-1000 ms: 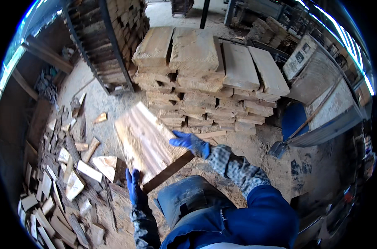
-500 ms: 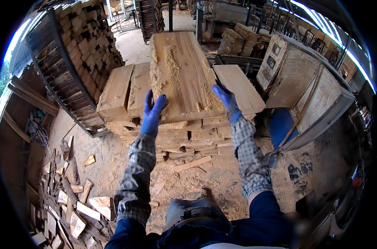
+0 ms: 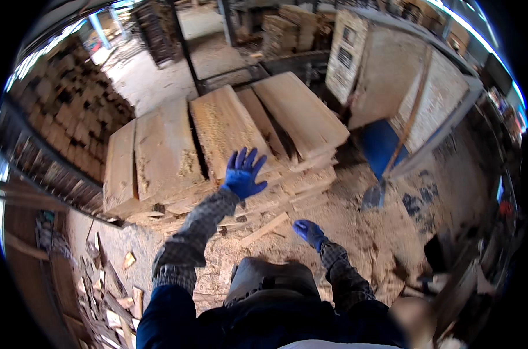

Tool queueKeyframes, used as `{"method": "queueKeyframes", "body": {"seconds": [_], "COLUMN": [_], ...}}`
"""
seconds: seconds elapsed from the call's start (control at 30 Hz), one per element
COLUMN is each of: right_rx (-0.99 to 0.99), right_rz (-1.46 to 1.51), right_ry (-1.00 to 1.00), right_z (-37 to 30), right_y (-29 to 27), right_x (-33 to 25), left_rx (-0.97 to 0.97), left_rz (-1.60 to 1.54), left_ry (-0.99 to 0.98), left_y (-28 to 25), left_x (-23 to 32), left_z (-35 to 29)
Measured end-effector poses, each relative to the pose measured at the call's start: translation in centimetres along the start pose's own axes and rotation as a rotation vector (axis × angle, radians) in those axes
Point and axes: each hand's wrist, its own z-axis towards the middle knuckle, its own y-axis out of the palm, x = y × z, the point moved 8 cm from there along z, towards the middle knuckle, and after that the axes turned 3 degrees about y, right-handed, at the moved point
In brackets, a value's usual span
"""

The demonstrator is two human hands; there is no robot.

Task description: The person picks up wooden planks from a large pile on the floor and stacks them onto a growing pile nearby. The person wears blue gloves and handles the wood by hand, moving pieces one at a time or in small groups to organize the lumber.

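Five pale-brown rectangular wooden boards [image 3: 165, 145] atop one stack [image 3: 302, 185], left blue-gloved hand [image 3: 244, 175], grip spread over the middle board's [image 3: 222, 119] near edge, right blue-gloved hand [image 3: 310, 233] above open sawdusty floor [image 3: 366, 247], its grip unclear

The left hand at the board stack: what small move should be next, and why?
Perhaps the left hand should nudge the sawdust-strewn middle board leftward: the hand is spread at that board's near end, and a dark gap divides that board from the wide board at left.
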Motion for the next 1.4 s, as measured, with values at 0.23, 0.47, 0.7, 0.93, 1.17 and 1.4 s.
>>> {"method": "queueKeyframes", "body": {"seconds": [0.23, 0.47, 0.7, 0.93, 1.17, 1.4], "right_rx": [0.023, 0.668, 0.786, 0.775, 0.926, 1.576], "right_rz": [-0.642, -0.153, 0.130, 0.532, 0.491, 0.835], "right_ry": [0.894, 1.217, 1.375, 1.345, 1.392, 1.010], "right_z": [-25.4, -45.5, -58.2, -66.2, -79.6, -91.3], "right_y": [-5.3, 1.5, 20.5, 36.9, 40.3, 34.4], "right_x": [13.6, 13.1, 16.3, 22.7, 25.0, 21.4], "left_rx": [-0.108, -0.113, -0.070, -0.255, -0.580, -1.753], "left_rz": [-0.337, -0.105, -0.073, 0.277, -0.232, -0.779], "left_ry": [0.247, 0.422, 0.563, 0.226, 0.753, 0.505], "left_y": [7.2, 7.4, 7.4, 7.6, 12.4, 13.3], "left_x": [-2.1, -2.4, -4.4, -2.2, 17.8, 37.5], "left_z": [4.6, 2.8, 1.4, 0.1, -21.8, -49.2]}}
